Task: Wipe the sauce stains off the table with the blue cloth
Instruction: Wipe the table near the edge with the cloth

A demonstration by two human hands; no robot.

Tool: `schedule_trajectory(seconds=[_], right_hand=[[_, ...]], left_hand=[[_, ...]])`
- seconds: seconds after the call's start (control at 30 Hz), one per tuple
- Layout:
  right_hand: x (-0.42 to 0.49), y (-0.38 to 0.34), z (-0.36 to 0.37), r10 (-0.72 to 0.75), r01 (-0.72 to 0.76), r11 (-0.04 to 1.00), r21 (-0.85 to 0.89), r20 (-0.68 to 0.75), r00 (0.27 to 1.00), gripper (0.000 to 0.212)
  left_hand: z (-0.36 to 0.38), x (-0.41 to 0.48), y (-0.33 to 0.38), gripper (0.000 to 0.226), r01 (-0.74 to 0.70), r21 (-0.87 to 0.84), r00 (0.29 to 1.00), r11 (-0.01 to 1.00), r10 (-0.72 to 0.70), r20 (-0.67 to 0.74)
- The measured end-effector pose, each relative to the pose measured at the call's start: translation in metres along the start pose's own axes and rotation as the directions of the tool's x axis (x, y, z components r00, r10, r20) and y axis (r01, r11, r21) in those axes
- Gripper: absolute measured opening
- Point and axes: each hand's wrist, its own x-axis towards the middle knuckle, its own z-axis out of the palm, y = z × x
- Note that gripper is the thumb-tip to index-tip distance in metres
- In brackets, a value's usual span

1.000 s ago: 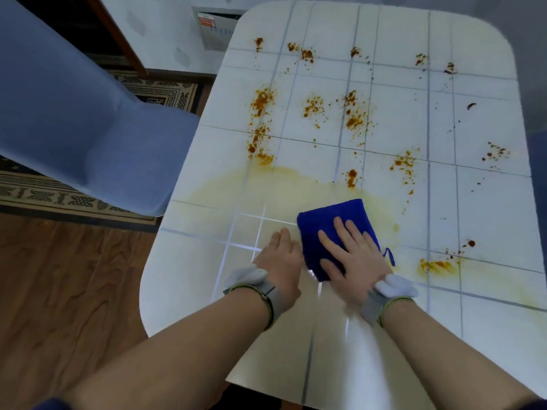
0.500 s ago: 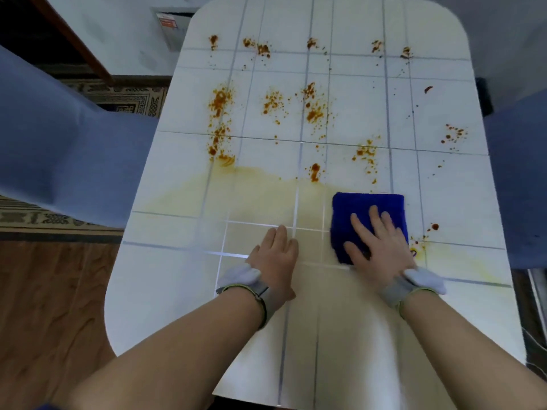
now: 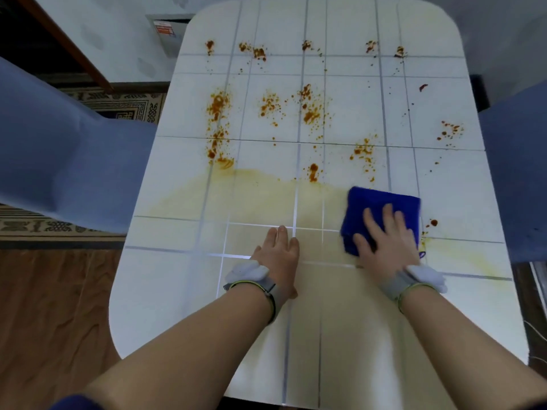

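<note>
Straight, slightly spread fingers [image 3: 388, 216] of the right hand [image 3: 384, 247] are pressing the folded blue cloth [image 3: 379, 199] onto the tiled table [image 3: 177, 291], toward its right side. The left hand [image 3: 278, 255] is lying flat, fingers together. Sauce stains [image 3: 217, 105] are dotting the far half.

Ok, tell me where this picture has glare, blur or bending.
Head view: bright glare runs along the lines of the table just ahead of the left hand; the right hand looks softly smeared on the blue cloth, likely motion blur; the wide lens bows the table's edges outward.
</note>
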Motion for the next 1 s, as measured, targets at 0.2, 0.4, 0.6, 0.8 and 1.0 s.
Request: schedule_trajectory(seconds=[0.2, 0.4, 0.6, 0.8, 1.0], right_hand=[[-0.041, -0.051, 0.032, -0.133, 0.133, 0.990, -0.047, -0.005, 0.991, 0.060], [-0.029, 0.026, 0.002, -0.136, 0.144, 0.986, -0.087, 0.095, 0.986, 0.063], [-0.039, 0.039, 0.009, -0.058, 0.057, 0.997, -0.046, -0.006, 0.998, 0.061], [-0.035, 0.121, -0.008, -0.336, 0.351, 0.930, -0.113, 0.131, 0.933, 0.067], [-0.034, 0.116, -0.007, -0.046, 0.042, 0.998, -0.054, -0.067, 0.997, 0.056]], left_hand=[[-0.005, -0.002, -0.004, 0.111, -0.010, -0.029, 1.000, 1.000, 0.010, 0.008], [-0.012, -0.014, 0.013, 0.102, 0.023, -0.011, 0.999, 1.000, -0.023, -0.039], [-0.024, -0.018, 0.077, 0.085, -0.001, -0.100, 0.994, 0.995, -0.010, -0.112], [-0.010, -0.012, 0.144, 0.082, 0.011, -0.086, 0.987, 0.996, -0.025, -0.158], [-0.010, 0.000, 0.169, 0.092, 0.059, -0.078, 0.987, 0.995, -0.070, -0.147]])
